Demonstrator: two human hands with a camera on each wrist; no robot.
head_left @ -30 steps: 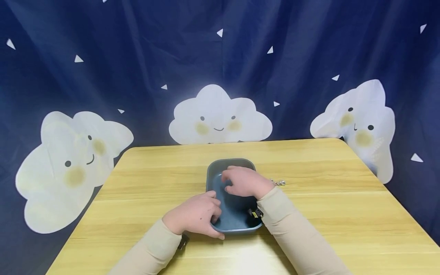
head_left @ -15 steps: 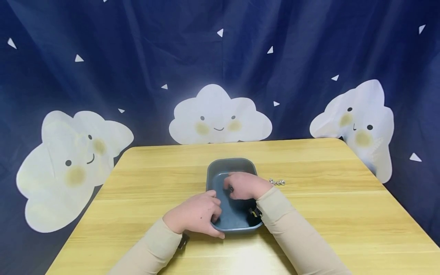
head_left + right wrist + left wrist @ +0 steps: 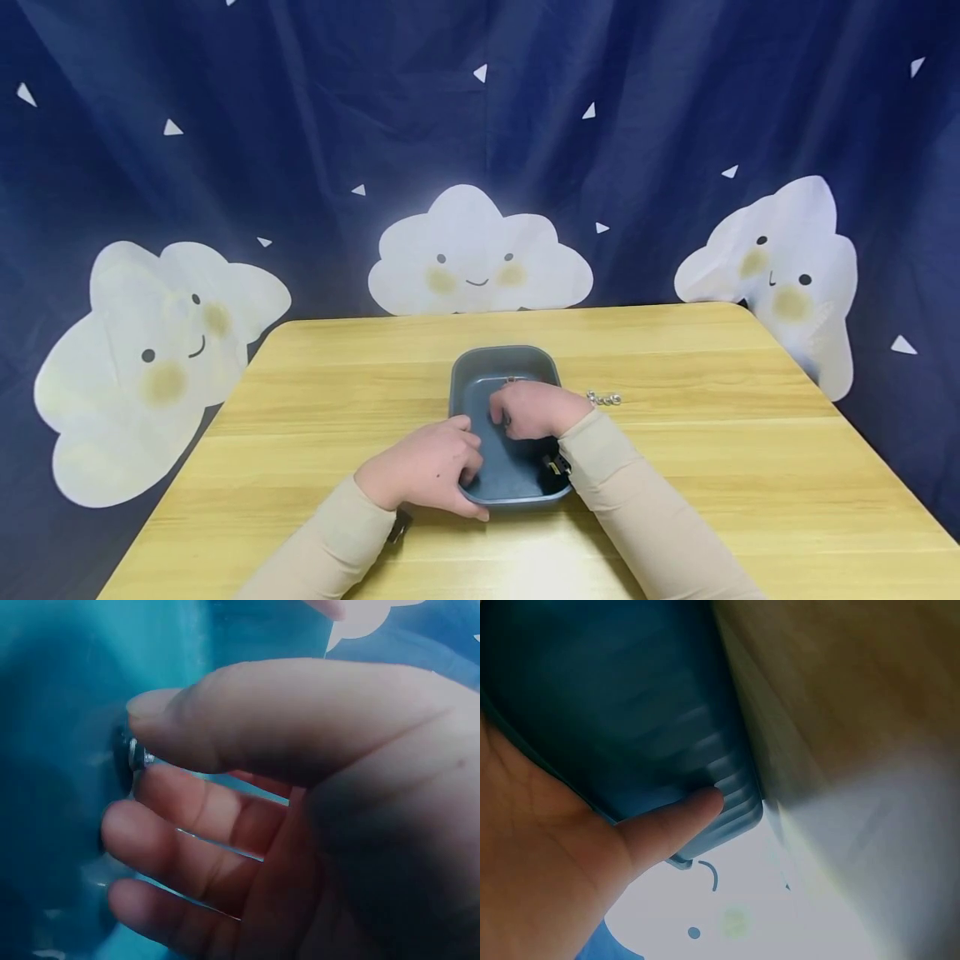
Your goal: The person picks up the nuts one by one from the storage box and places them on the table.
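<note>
Right hand (image 3: 534, 408) sits slightly lower in the blue-grey rectangular bin (image 3: 525, 502) than half a second ago; left hand (image 3: 431, 467) and bin unshifted. Bin stands on the wooden table (image 3: 337, 375). Left hand grips the near-left rim, fingers hooked inside, thumb along the outer wall, presumably to steady the bin against the other hand's work. Right-hand fingers are curled, thumb nearly meeting the index finger, with a small shiny metal piece (image 3: 136, 755) apparently pinched between them, at or just above the bin floor; the grip suits something that small. Silvery metal pieces (image 3: 609, 401) lie clustered just beyond the bin's right side, probably kept within right-hand reach. Count: bin, one; pinched piece, one visible; cluster, about five, too small to be certain.
</note>
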